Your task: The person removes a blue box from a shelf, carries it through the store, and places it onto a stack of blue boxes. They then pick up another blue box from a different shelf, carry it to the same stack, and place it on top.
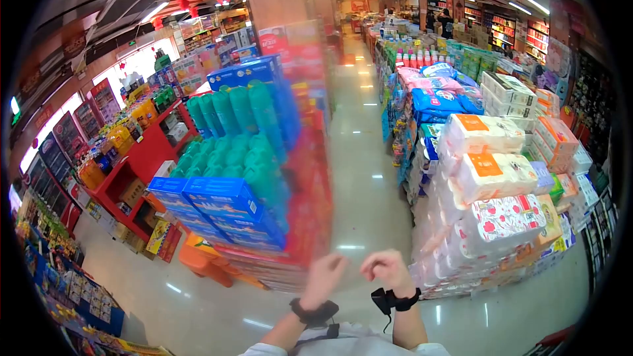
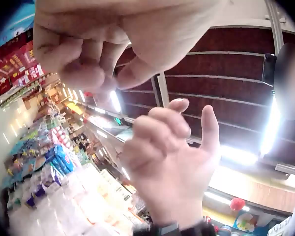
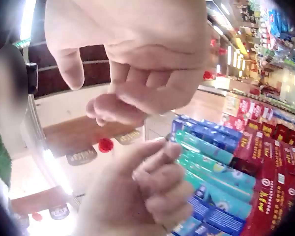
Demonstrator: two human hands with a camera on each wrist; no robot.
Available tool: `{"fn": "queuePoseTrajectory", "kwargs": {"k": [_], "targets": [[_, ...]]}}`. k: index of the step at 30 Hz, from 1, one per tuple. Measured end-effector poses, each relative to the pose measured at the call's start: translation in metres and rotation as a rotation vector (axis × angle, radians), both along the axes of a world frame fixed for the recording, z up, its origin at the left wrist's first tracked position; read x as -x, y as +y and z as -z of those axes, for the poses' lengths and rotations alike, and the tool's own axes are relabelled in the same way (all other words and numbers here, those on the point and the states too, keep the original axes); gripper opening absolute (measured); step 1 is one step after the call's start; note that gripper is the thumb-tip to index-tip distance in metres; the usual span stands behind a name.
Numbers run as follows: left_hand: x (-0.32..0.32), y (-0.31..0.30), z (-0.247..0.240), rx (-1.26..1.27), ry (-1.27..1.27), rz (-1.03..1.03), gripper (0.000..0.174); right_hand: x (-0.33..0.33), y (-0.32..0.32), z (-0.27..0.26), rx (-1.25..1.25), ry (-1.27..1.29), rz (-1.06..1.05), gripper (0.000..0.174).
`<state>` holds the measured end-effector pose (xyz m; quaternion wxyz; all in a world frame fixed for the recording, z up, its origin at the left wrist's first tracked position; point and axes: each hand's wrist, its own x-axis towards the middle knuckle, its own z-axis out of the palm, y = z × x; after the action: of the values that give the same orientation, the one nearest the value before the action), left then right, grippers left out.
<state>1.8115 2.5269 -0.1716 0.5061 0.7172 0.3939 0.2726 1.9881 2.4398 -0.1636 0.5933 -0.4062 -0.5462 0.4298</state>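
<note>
Both hands are raised in front of the body, close together and apart from the shelves. My left hand (image 1: 324, 280), slightly blurred, has loosely bent fingers with nothing in them. To its right is my right hand (image 1: 389, 270), its fingers loosely curled and bare too. Each wrist wears a black strap. In the left wrist view the left hand (image 2: 132, 34) fills the top, with the right hand (image 2: 172, 162) below it. Seen from the right wrist, the right hand (image 3: 132, 64) hangs above the left hand (image 3: 147, 191).
A display of green bottles (image 1: 227, 151) and blue boxes (image 1: 221, 201) stands on the left, blurred along its red side. Stacked tissue packs (image 1: 491, 178) rise on the right. Between them a shiny floor aisle (image 1: 359, 178) runs back. An orange stool (image 1: 204, 260) is beside the left display.
</note>
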Motion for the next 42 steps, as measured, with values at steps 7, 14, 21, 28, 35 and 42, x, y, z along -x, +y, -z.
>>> {"fn": "queuePoseTrajectory", "kwargs": {"k": [7,14,21,28,35,42], "targets": [[-0.022,-0.039,0.009,0.242,-0.071,0.518,0.041,0.004,0.020,-0.047,-0.458,0.465,0.299,0.041],[-0.021,-0.053,0.020,0.249,-0.167,0.517,0.040,0.010,0.018,-0.030,-0.412,0.264,0.363,0.031],[-0.015,-0.048,0.022,0.414,-0.282,0.484,0.029,0.016,0.024,-0.028,-0.396,0.060,0.459,0.023],[-0.008,-0.041,0.021,0.456,-0.260,0.476,0.025,0.024,0.024,-0.038,-0.317,0.070,0.427,0.017],[-0.010,-0.040,0.020,0.535,-0.391,0.462,0.022,0.029,0.039,-0.032,-0.166,-0.194,0.558,0.017],[-0.012,-0.033,0.036,0.548,-0.350,0.513,0.018,0.029,0.045,-0.029,-0.257,-0.226,0.565,0.025]]}}
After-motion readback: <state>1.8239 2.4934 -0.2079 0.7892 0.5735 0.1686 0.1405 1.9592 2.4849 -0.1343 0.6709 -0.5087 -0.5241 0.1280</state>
